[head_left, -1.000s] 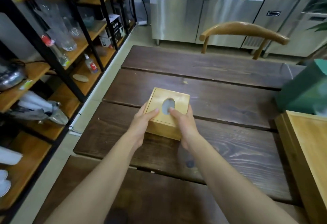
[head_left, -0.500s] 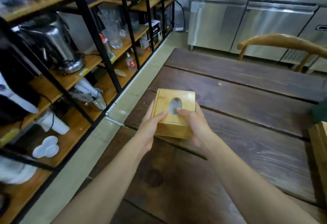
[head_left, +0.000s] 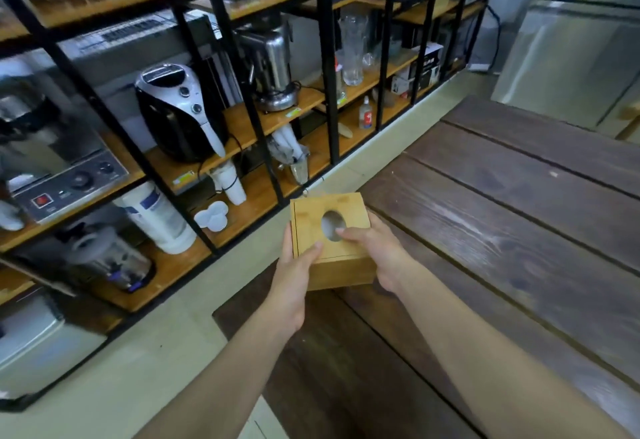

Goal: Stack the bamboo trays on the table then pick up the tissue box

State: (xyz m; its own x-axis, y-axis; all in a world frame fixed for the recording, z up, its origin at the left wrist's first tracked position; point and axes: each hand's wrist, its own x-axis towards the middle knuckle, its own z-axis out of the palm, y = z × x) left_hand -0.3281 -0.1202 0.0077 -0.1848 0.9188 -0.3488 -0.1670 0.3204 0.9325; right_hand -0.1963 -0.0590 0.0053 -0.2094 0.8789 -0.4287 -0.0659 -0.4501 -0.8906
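From the head view I have the tissue box [head_left: 330,241] gripped in both hands, held in the air over the near left corner of the table [head_left: 519,230], partly out past the table's edge and above the floor [head_left: 121,386]. My left hand [head_left: 294,272] wraps the box's left side with the thumb pressed down on the lid; my right hand [head_left: 377,251] cups the right side, fingers curled around the wall and the thumb resting at the rim of the oval opening in the top. Both hands are closed firmly on the box, which sits roughly level, tilted slightly toward me. No bamboo trays show in this view, so I cannot confirm the stack from here; I judge the stacking part is behind me and I am in the last step, the pick-up of the box, with the lift already achieved. To my left stands the shelving rack [head_left: 242,119] crowded with appliances and glassware. The next move, as I see it, calls only for a steady two-handed hold, keeping the box level and clear of the rack.
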